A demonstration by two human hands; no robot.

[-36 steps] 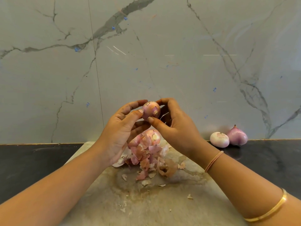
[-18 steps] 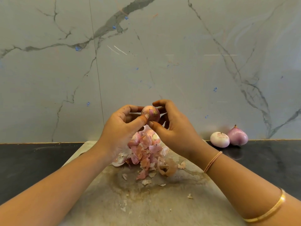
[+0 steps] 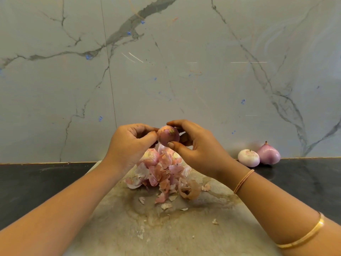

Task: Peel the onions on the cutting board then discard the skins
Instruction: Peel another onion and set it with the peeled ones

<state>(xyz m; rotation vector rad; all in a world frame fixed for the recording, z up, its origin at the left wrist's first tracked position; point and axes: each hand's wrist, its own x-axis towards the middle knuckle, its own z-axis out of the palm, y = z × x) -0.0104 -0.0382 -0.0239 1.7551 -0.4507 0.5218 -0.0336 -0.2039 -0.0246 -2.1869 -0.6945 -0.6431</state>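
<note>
a small onion (image 3: 168, 136) is gripped between the curled fingers of the left hand (image 3: 132, 145) and right hand (image 3: 200, 147), above the skins (image 3: 162, 172).

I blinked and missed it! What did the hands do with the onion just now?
The onion got turned a bit and lowered slightly. The left hand curled in to pinch the onion's edge; the right hand kept hold. The skin pile on the board and two onions by the wall stayed put.
</note>
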